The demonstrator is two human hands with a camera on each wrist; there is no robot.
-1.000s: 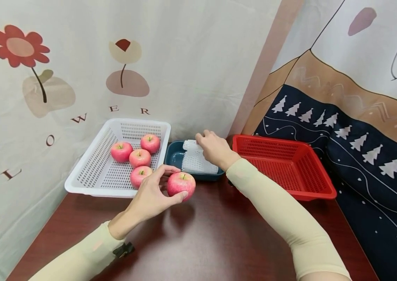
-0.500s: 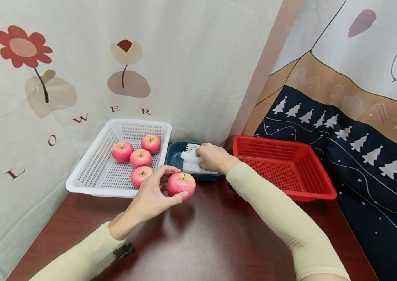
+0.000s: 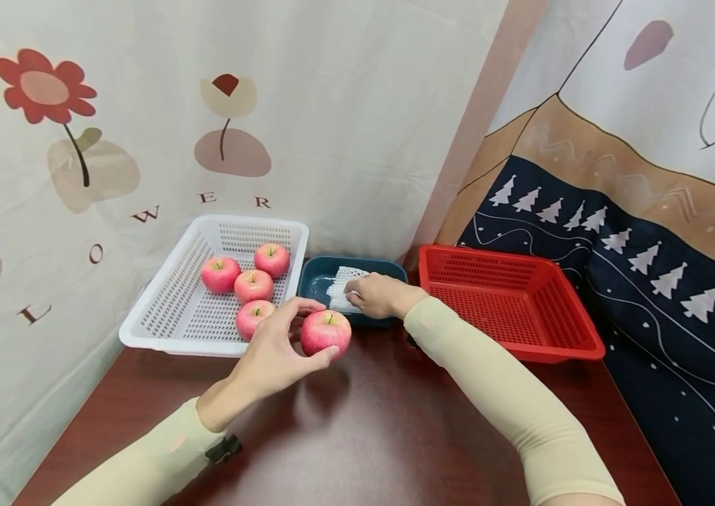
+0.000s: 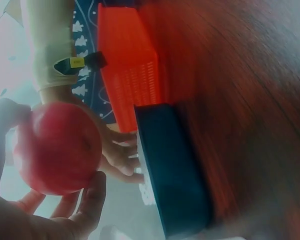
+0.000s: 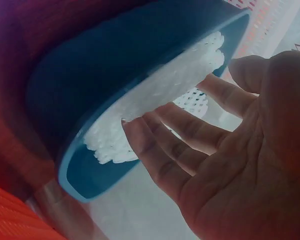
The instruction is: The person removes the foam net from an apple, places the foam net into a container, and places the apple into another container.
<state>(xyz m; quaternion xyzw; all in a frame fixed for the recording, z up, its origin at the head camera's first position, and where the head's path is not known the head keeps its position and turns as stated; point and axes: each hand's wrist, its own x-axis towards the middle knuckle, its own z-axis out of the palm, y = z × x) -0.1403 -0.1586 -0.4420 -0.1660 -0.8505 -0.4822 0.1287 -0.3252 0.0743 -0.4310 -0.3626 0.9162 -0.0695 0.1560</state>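
Note:
My left hand [image 3: 267, 358] holds a red apple [image 3: 326, 333] above the table, thumb on the near side and fingers behind it. The left wrist view shows the same apple [image 4: 60, 150] between thumb and fingertips. My right hand [image 3: 384, 294] reaches into a small dark blue tray [image 3: 315, 277]. White foam netting sleeves [image 3: 340, 288] lie in that tray, partly hidden by this hand. In the right wrist view the slightly bent fingers [image 5: 187, 125] touch the netting [image 5: 155, 92] with their tips, and the thumb stands apart from it.
A white perforated basket [image 3: 155, 309] with several apples [image 3: 220, 274] stands left of the blue tray. To the right is a red perforated basket [image 3: 496, 309]. All stand on a dark red-brown table [image 3: 383, 414], with printed curtains [image 3: 357, 126] behind.
My right hand has moved down and slightly left over the netting, whose lifted upper edge now lies lower in the tray. The left hand keeps the apple in the same place.

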